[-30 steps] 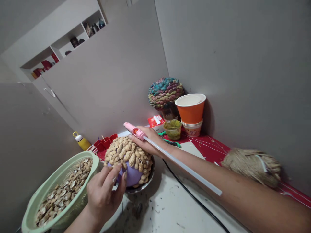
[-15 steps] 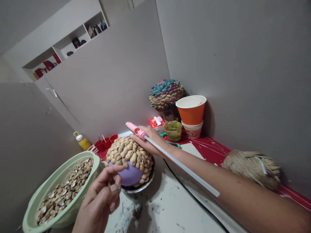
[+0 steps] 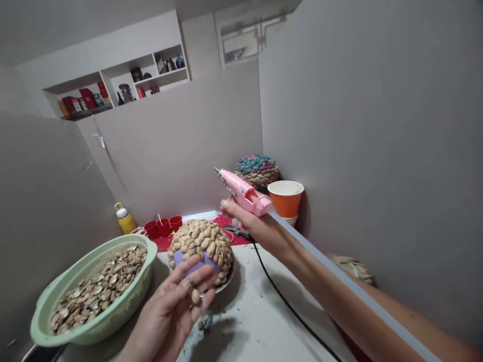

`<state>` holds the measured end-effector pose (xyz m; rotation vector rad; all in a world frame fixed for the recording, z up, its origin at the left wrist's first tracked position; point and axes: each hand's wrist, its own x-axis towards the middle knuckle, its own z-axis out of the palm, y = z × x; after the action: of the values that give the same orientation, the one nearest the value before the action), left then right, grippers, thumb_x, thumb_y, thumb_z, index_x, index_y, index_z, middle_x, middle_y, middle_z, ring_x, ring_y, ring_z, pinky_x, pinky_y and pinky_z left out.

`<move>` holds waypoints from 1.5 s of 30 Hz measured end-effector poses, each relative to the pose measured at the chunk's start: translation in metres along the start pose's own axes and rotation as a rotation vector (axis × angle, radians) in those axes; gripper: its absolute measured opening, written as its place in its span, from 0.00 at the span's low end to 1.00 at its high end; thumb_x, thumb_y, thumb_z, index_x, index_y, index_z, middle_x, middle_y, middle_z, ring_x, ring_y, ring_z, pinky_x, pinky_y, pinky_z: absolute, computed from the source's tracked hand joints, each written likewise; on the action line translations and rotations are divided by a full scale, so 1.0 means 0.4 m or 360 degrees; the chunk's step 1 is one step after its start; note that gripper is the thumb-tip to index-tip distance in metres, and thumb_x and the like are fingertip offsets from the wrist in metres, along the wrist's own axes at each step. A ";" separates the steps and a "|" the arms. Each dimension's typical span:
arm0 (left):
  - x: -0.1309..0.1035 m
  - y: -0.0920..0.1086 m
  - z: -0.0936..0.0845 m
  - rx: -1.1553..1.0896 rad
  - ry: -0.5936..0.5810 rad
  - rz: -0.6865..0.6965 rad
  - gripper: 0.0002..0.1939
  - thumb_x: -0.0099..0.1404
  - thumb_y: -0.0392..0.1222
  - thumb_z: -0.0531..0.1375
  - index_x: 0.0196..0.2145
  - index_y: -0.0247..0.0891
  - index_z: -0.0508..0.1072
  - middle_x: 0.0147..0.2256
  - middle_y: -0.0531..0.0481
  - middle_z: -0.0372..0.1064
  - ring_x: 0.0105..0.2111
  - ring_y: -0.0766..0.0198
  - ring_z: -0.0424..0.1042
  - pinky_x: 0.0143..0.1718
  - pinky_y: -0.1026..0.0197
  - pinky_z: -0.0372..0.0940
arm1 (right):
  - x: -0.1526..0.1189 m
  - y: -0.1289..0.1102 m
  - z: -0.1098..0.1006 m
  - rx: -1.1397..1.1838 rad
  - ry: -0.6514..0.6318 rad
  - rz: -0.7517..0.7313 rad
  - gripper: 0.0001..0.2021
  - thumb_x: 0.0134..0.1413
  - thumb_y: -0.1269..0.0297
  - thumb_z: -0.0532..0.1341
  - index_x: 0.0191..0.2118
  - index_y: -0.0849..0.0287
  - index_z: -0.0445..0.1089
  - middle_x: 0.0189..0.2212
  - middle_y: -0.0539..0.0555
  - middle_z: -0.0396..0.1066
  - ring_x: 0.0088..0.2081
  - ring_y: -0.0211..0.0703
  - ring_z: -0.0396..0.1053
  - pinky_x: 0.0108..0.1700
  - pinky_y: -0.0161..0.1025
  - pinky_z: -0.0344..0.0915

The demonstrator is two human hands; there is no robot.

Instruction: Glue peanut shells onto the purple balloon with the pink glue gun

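Note:
My right hand (image 3: 245,218) grips a pink hot glue gun (image 3: 243,191), raised with its nozzle pointing up and left. A long translucent glue stick (image 3: 332,274) runs back from it along my forearm. Low in front, my left hand (image 3: 171,306) is palm up, with a peanut shell (image 3: 195,295) at its thumb and fingers. Just behind that hand sits a purple ball (image 3: 181,257), its upper part covered in peanut shells (image 3: 202,236). The ball rests in a metal bowl (image 3: 227,281), partly hidden by my left hand.
A green colander (image 3: 113,322) of shell pieces stands at left. Red cups (image 3: 163,229) and a yellow bottle (image 3: 126,221) are behind. A multicoloured shell-covered dome (image 3: 256,168), an orange paper bucket (image 3: 286,201) and a twine bundle (image 3: 350,266) stand right. A black cord (image 3: 283,299) crosses the table.
My right hand has lifted the glue gun up and away from the shell-covered ball. My left hand has turned palm up and moved right, bringing a peanut shell into sight. The view has tilted up.

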<state>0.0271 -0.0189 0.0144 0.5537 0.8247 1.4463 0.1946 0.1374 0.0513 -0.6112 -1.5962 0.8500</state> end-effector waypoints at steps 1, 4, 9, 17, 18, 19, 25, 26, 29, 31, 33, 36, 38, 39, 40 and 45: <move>0.002 0.002 0.002 -0.0047 0.0014 0.0043 0.20 0.69 0.31 0.57 0.58 0.34 0.69 0.55 0.37 0.72 0.55 0.54 0.72 0.57 0.54 0.65 | -0.030 -0.019 0.004 0.0051 -0.0048 0.0017 0.17 0.54 0.49 0.64 0.30 0.59 0.68 0.25 0.49 0.66 0.26 0.38 0.61 0.28 0.35 0.59; 0.006 -0.001 0.010 -0.0138 0.0015 0.0122 0.22 0.70 0.30 0.55 0.60 0.34 0.66 0.58 0.38 0.70 0.59 0.55 0.68 0.61 0.53 0.62 | -0.139 -0.054 0.021 0.0168 -0.0102 0.0096 0.14 0.56 0.52 0.64 0.32 0.59 0.68 0.25 0.49 0.66 0.27 0.38 0.62 0.29 0.35 0.61; -0.002 -0.039 0.029 -0.0196 -0.0107 0.0135 0.25 0.69 0.31 0.55 0.63 0.36 0.63 0.58 0.39 0.70 0.60 0.54 0.67 0.64 0.51 0.57 | -0.299 -0.044 0.051 0.0083 -0.0235 0.0102 0.08 0.58 0.60 0.64 0.37 0.59 0.68 0.31 0.50 0.71 0.31 0.39 0.68 0.35 0.34 0.66; -0.025 -0.116 0.050 -0.0257 -0.0268 0.0108 0.21 0.65 0.34 0.62 0.56 0.40 0.71 0.53 0.43 0.74 0.56 0.57 0.70 0.60 0.57 0.59 | -0.371 0.002 0.070 -0.0145 -0.0152 0.0074 0.12 0.60 0.58 0.62 0.45 0.58 0.70 0.32 0.54 0.74 0.32 0.45 0.74 0.32 0.35 0.71; -0.026 -0.121 0.044 -0.0239 -0.0234 0.0103 0.20 0.64 0.36 0.64 0.54 0.41 0.72 0.52 0.43 0.75 0.54 0.58 0.72 0.59 0.57 0.60 | -0.374 0.015 0.069 -0.0176 -0.0108 0.0049 0.11 0.59 0.58 0.63 0.45 0.57 0.70 0.32 0.54 0.75 0.32 0.46 0.75 0.32 0.36 0.72; -0.026 -0.126 0.035 -0.0203 -0.0180 0.0102 0.18 0.64 0.38 0.65 0.52 0.41 0.74 0.50 0.44 0.75 0.51 0.59 0.73 0.56 0.58 0.62 | -0.376 0.029 0.068 -0.0224 -0.0055 0.0014 0.11 0.59 0.58 0.63 0.43 0.57 0.71 0.31 0.54 0.75 0.31 0.46 0.75 0.31 0.36 0.72; -0.027 -0.155 -0.033 0.0080 -0.0005 0.0029 0.14 0.53 0.44 0.73 0.35 0.35 0.79 0.33 0.46 0.76 0.34 0.65 0.74 0.41 0.61 0.67 | -0.386 0.101 0.055 -0.0543 -0.0019 -0.0373 0.08 0.59 0.59 0.62 0.32 0.55 0.67 0.21 0.48 0.69 0.19 0.39 0.67 0.21 0.33 0.62; -0.028 -0.158 -0.040 0.0100 -0.0013 0.0029 0.14 0.53 0.44 0.73 0.34 0.34 0.79 0.32 0.47 0.76 0.33 0.65 0.73 0.40 0.62 0.67 | -0.387 0.100 0.054 -0.0548 -0.0066 -0.0437 0.07 0.60 0.60 0.61 0.32 0.55 0.67 0.21 0.48 0.69 0.20 0.39 0.68 0.22 0.33 0.62; -0.031 -0.164 -0.053 0.0154 0.0003 0.0039 0.13 0.52 0.43 0.73 0.33 0.33 0.80 0.31 0.47 0.76 0.32 0.65 0.73 0.38 0.63 0.68 | -0.391 0.081 0.051 -0.0507 -0.0229 -0.0549 0.06 0.62 0.64 0.59 0.33 0.56 0.67 0.24 0.49 0.70 0.25 0.39 0.70 0.25 0.32 0.64; -0.033 -0.166 -0.057 0.0155 0.0031 0.0017 0.14 0.51 0.43 0.74 0.34 0.32 0.81 0.31 0.47 0.76 0.31 0.66 0.73 0.38 0.63 0.68 | -0.393 0.064 0.051 -0.0488 -0.0312 -0.0568 0.05 0.63 0.65 0.59 0.34 0.56 0.67 0.25 0.50 0.71 0.27 0.40 0.71 0.28 0.33 0.66; -0.036 -0.166 -0.061 0.0138 0.0051 -0.0021 0.15 0.51 0.43 0.74 0.35 0.32 0.81 0.31 0.46 0.77 0.31 0.66 0.73 0.37 0.64 0.68 | -0.398 0.055 0.052 -0.0453 -0.0359 -0.0586 0.04 0.63 0.64 0.59 0.36 0.57 0.68 0.27 0.52 0.72 0.29 0.41 0.72 0.30 0.34 0.68; -0.042 -0.164 -0.067 0.0109 0.0079 -0.0055 0.17 0.50 0.42 0.75 0.37 0.32 0.82 0.32 0.45 0.78 0.31 0.66 0.73 0.37 0.65 0.69 | -0.405 0.054 0.056 -0.0403 -0.0344 -0.0569 0.03 0.63 0.64 0.59 0.39 0.56 0.69 0.29 0.52 0.74 0.29 0.41 0.73 0.31 0.34 0.68; -0.047 -0.161 -0.071 0.0095 0.0089 -0.0062 0.17 0.50 0.41 0.75 0.37 0.32 0.82 0.33 0.44 0.78 0.31 0.66 0.73 0.37 0.65 0.69 | -0.408 0.056 0.059 -0.0393 -0.0330 -0.0560 0.03 0.63 0.64 0.59 0.40 0.55 0.69 0.27 0.51 0.73 0.27 0.40 0.73 0.29 0.33 0.68; -0.048 -0.159 -0.072 0.0091 0.0071 -0.0062 0.17 0.50 0.41 0.74 0.38 0.32 0.82 0.33 0.44 0.78 0.31 0.66 0.73 0.37 0.65 0.69 | -0.409 0.057 0.061 -0.0386 -0.0340 -0.0569 0.03 0.64 0.64 0.59 0.39 0.55 0.69 0.27 0.51 0.73 0.27 0.40 0.73 0.29 0.33 0.68; -0.048 -0.159 -0.074 0.0089 0.0042 -0.0061 0.16 0.51 0.40 0.74 0.38 0.32 0.82 0.34 0.43 0.79 0.32 0.65 0.74 0.37 0.66 0.68 | -0.409 0.057 0.063 -0.0377 -0.0349 -0.0580 0.04 0.64 0.64 0.58 0.38 0.55 0.69 0.27 0.51 0.73 0.27 0.40 0.73 0.29 0.33 0.68; -0.040 -0.167 -0.088 0.0088 -0.0038 -0.0078 0.14 0.54 0.39 0.72 0.39 0.33 0.81 0.35 0.45 0.78 0.32 0.66 0.74 0.38 0.65 0.68 | -0.408 0.062 0.068 -0.0350 -0.0370 -0.0584 0.05 0.63 0.64 0.58 0.34 0.55 0.68 0.25 0.50 0.72 0.25 0.39 0.71 0.27 0.32 0.66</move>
<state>0.0434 -0.0451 -0.0564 0.5874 0.8561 1.3731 0.1981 0.0203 -0.0682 -0.3614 -1.9559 0.4873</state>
